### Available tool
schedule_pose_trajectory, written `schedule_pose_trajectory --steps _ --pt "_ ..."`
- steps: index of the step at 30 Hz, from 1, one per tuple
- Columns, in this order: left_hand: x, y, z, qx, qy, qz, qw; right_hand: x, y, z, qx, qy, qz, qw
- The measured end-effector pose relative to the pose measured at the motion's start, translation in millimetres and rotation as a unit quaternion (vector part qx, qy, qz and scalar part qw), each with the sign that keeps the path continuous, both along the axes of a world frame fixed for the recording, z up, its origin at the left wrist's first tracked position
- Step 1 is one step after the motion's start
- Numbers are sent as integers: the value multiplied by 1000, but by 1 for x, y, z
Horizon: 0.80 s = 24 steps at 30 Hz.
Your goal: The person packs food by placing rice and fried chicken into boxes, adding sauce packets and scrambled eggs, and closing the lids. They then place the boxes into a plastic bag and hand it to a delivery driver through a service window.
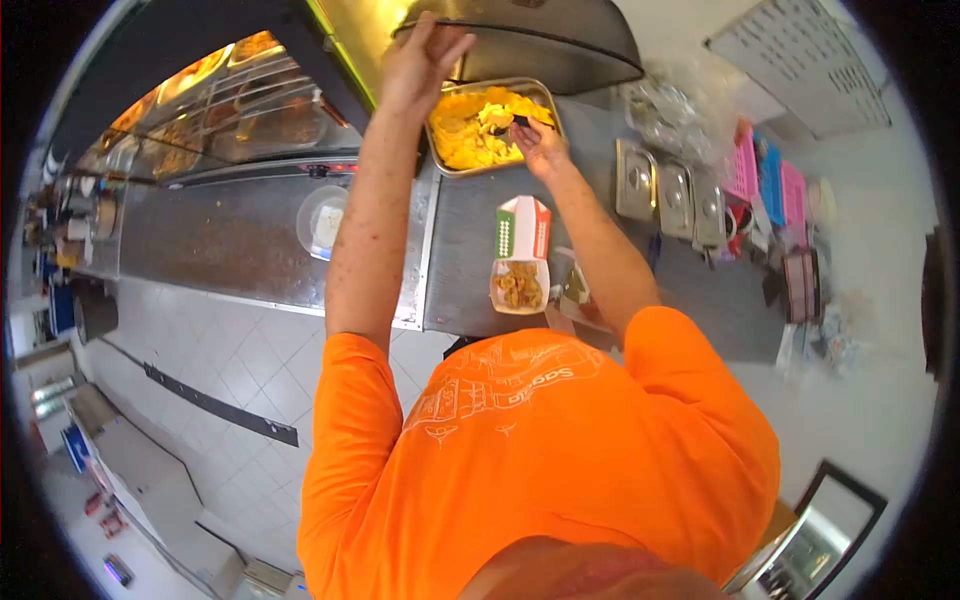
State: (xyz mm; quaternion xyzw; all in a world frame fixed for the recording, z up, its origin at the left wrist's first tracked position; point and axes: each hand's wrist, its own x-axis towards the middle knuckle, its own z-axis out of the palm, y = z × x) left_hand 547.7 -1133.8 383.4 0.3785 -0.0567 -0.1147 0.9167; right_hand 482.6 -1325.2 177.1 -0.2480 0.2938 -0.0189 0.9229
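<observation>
A metal tray of yellow food stands at the back of the dark counter. My right hand is closed on the dark handle of a utensil over this food. Some yellow food sits at the utensil's far end. My left hand is raised at the tray's upper left, fingers apart, near the edge of a dark mesh cover. Nearer my body, an open red, white and green paper box holds browned food pieces.
Lidded metal containers line the counter's right side, with pink and blue baskets beyond. A lit glass display case stands at the left. Below it, a round clear lid or bowl lies on the counter.
</observation>
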Motion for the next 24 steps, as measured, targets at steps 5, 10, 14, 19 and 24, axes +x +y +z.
schedule_pose_trajectory --steps 5,10,14,19,24 --pt "-29 15 -13 97 -41 -34 994 -145 -44 84 -59 7 -81 995" --pt "-60 21 -23 48 56 21 997 -307 -68 107 -56 70 -239 967" --pt "-73 25 -35 57 33 -8 998 -386 -59 70 -56 155 -370 914" --pt "-95 25 -35 82 52 -24 995 -384 -23 -2 -124 158 -410 890" --pt "-113 35 -47 84 56 -39 994 -373 -8 -45 -881 118 -78 452"
